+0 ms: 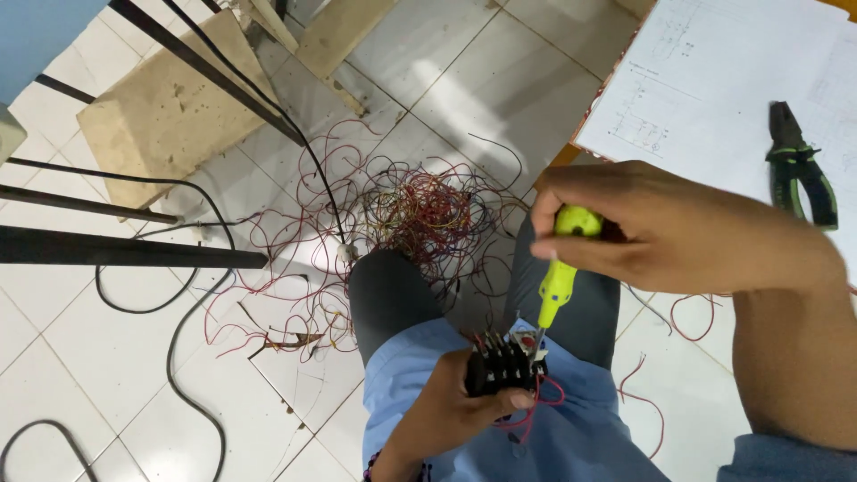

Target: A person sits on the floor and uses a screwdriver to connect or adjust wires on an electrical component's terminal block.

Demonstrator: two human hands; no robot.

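Above the person's lap, the left hand point(451, 406) grips a black terminal block point(502, 366) with red wires attached. The right hand point(665, 228) is closed around a yellow screwdriver point(561, 272), tip on the block's top. Green-handled pliers point(801, 167) lie on paper sheets point(714, 80).

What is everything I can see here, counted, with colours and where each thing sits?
Yellow-handled screwdriver: one, in right hand, tip at the black block.
Black terminal block with red wires: one, in left hand.
Tangle of thin red wires: one heap, on white tiled floor.
Black cables: several, floor left.
Green-black pliers: one, on white diagram sheet, upper right.
Beige boards: a few, upper left.
Left hand: lower centre.
Right hand: right.
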